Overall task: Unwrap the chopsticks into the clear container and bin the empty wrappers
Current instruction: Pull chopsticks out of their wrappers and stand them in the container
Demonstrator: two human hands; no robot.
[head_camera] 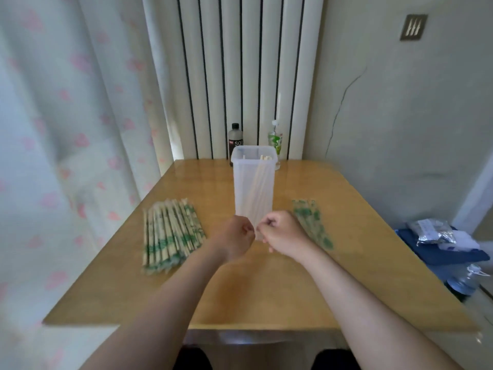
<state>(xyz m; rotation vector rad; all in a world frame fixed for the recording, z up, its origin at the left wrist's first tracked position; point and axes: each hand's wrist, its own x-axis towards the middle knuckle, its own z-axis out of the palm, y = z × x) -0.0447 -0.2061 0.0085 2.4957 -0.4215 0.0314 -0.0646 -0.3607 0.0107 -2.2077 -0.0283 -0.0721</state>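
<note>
A tall clear container [253, 180] stands mid-table with a few bare chopsticks leaning inside. Several wrapped chopsticks [170, 233] with green print lie in a row at the left. A small pile of empty green-printed wrappers [312, 222] lies at the right. My left hand [237, 236] and my right hand [280, 231] meet just in front of the container's base, both with fingers closed. A thin pale piece shows between and below them, but blur hides what it is.
A dark bottle [235, 140] and a green-labelled bottle [276, 141] stand behind the container at the table's [266, 289] far edge. A radiator and a curtain are beyond. Blue cloth with a silver packet [437, 236] lies off the table's right side.
</note>
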